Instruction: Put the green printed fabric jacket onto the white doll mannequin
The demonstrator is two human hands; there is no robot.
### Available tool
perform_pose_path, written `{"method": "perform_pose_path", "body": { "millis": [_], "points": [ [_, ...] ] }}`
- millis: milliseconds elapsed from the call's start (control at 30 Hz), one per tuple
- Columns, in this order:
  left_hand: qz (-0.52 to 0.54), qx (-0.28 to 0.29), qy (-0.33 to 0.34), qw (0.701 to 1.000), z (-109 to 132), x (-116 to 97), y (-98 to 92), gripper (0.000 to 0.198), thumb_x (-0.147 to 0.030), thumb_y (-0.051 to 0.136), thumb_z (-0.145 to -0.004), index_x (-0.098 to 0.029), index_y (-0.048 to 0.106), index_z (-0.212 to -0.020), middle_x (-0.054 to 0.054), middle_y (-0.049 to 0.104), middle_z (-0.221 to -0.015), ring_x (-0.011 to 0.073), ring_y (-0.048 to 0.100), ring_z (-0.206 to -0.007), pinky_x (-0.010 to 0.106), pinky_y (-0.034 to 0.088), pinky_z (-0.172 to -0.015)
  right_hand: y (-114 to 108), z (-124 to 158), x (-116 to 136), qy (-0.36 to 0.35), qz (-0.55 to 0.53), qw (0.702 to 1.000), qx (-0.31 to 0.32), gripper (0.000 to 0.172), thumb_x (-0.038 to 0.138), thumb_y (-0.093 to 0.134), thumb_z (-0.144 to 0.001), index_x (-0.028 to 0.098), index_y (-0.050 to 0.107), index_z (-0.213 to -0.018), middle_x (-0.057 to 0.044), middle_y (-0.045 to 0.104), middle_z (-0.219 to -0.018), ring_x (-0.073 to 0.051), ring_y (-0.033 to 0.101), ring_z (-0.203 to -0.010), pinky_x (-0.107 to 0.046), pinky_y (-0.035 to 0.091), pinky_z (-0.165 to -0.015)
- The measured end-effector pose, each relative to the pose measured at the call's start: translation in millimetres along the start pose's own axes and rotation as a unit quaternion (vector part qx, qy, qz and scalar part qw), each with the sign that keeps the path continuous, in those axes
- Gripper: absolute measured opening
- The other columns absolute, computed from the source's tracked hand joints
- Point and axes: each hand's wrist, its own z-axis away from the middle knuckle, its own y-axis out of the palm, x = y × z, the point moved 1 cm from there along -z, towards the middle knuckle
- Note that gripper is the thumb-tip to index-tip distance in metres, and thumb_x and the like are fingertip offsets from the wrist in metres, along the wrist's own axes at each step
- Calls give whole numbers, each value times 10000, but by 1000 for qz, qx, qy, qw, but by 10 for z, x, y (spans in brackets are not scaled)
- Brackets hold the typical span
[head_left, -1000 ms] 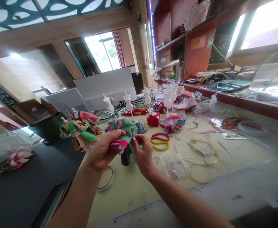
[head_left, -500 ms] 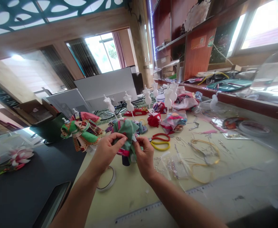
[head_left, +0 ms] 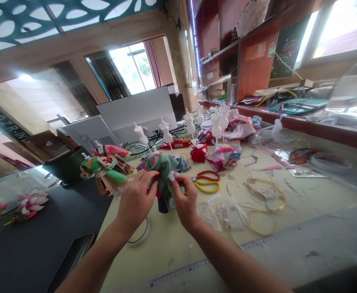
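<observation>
Where the hands meet: doll garment [head_left: 165, 167], green cloth with pink and red trim, held just above the bench [head_left: 291, 211], near its left edge.
Left hand [head_left: 136, 200]: fingers curled in, pinching the garment's pink-red trim from the left.
Right hand [head_left: 185, 200]: thumb and forefinger clamped on the green cloth from the right.
Under the garment: something dark hangs below it, can't tell what.
Left of the hands: dressed dolls [head_left: 105, 171] in green and red, at the bench edge.
Behind the garment: white mannequin busts [head_left: 165, 130] on thin stands, in a loose row.
Right of the hands: scissors [head_left: 207, 182] with red and yellow handles, flat on the bench, near the right hand.
Further right: gold wire hoops [head_left: 265, 203], loose on the bench.
Below the left wrist: tape roll [head_left: 142, 235], lying flat.
Near edge: ruler [head_left: 193, 268], lying along the bench.
</observation>
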Motion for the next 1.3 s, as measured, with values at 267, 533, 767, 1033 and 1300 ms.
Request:
{"method": "perform_pose_path", "body": {
  "millis": [267,533,767,1033,1300],
  "points": [
    [-133,-64,180,973,-58,6,-9,387,-107,524,-837,-220,556,-1206,167,453,-1287,325,455,-1203,470,418,-954,-1,-4,34,-19,9,1000,13,108,245,523,-857,221,546,-755,7,524,-758,-153,511,-733,-296,432,-706],
    [-91,3,270,959,-229,-38,-27,278,-186,556,-835,-228,625,-1101,151,333,-1441,355,228,-1367,560,260,-1066,1,-4,42,-28,6,999,18,131,226,498,-865,218,548,-744,9,522,-742,-146,506,-713,-285,432,-688],
    [-102,-5,287,953,-295,-69,-19,169,-191,554,-837,-202,658,-970,151,439,-1376,332,293,-1348,546,250,-1080,-19,-7,22,-27,6,999,19,125,226,503,-866,212,548,-751,13,523,-746,-141,503,-714,-280,426,-690],
    [-101,-15,341,935,-346,-79,-11,132,-137,545,-832,-183,657,-885,141,513,-1328,314,364,-1313,554,256,-1075,-40,-24,-1,-27,12,999,17,105,227,511,-860,219,547,-762,16,517,-746,-140,499,-712,-286,427,-697],
    [-65,0,325,943,-384,-68,-8,119,-138,552,-820,-189,659,-824,108,535,-1310,288,372,-1310,538,244,-1099,-44,-36,-4,-32,18,999,12,71,206,523,-842,215,545,-775,12,534,-743,-139,508,-692,-276,435,-666]
  ]
}}
